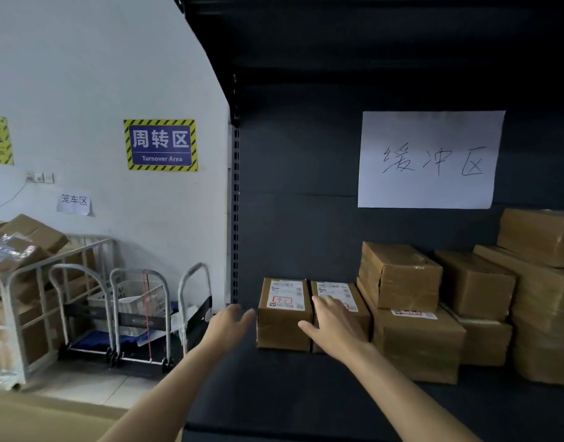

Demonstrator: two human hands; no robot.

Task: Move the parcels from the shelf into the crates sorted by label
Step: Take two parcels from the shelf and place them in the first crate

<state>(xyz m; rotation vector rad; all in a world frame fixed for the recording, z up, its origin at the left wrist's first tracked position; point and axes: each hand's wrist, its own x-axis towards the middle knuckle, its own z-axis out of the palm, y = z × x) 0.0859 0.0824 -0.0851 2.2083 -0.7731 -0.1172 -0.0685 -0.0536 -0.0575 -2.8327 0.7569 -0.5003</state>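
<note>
Two small brown parcels with white shipping labels stand side by side on the dark shelf [274, 387]. The left parcel [282, 314] has a red stamp on its label. My left hand [231, 325] hovers open just left of it, fingers straight, apart from the box. My right hand [333, 327] lies open over the right parcel [347, 298], fingers spread across its top and front, thumb pointing toward the left parcel. More brown parcels [398, 275] are stacked to the right. No crates are in sight.
A white handwritten paper sign [430, 159] hangs on the shelf's back panel. Left of the shelf, folded hand trolleys [140, 314] and a metal cage cart [35, 301] with cardboard boxes stand against the white wall, under a blue "Turnover Area" sign [161, 145].
</note>
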